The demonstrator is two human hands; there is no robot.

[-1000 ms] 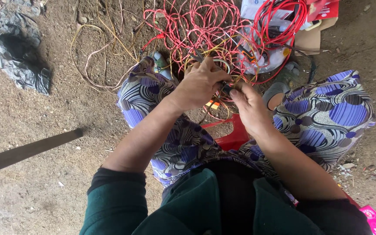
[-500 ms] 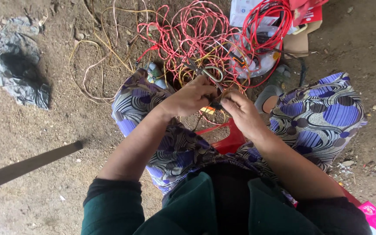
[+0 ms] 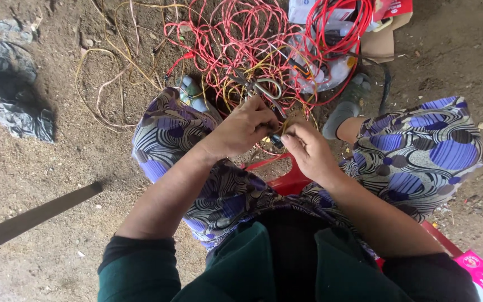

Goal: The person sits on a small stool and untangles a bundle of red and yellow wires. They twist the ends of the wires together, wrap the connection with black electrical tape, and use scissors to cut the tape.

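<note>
the left hand (image 3: 241, 130) and right hand (image 3: 303, 148) meet over the lap, each grip pinched on one thin wire (image 3: 276, 140) between them. it runs up into the red wire tangle (image 3: 241, 45) on the dirt floor (image 3: 57, 168) just beyond, keeping the supply within reach.

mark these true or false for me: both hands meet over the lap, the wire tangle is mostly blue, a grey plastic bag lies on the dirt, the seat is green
1. Both hands, left hand and right hand, meet over the lap: true.
2. The wire tangle is mostly blue: false, it is mostly red, with some yellow strands.
3. A grey plastic bag lies on the dirt: true.
4. The seat is green: false, it is red.
</note>
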